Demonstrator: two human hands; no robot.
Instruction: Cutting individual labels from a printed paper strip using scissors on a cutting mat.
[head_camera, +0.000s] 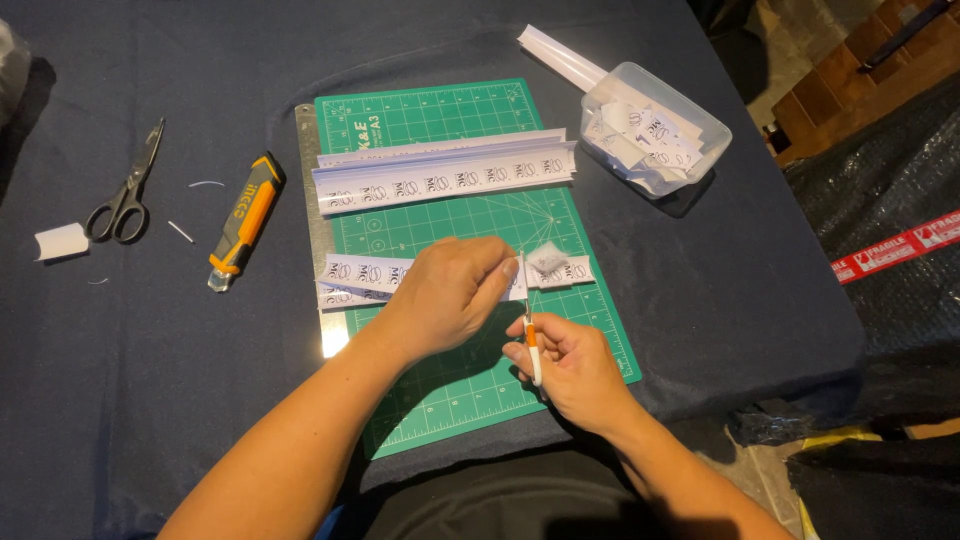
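My left hand (452, 290) presses down on a stack of white printed paper strips (362, 276) lying across a green cutting mat (480, 380). My right hand (570, 365) grips a small orange-and-white craft knife (533, 350), its blade pointing up at the strip right beside my left fingertips. A cut-off piece of strip (560, 268) lies just right of the blade. Further back on the mat lies a longer stack of printed strips (445, 176).
A metal ruler (308, 180) runs along the mat's left edge. An orange utility knife (245, 218), black scissors (125, 190) and a paper scrap (60, 241) lie at the left. A clear plastic tub (690, 120) of cut labels stands back right. Bagged goods (890, 250) sit right.
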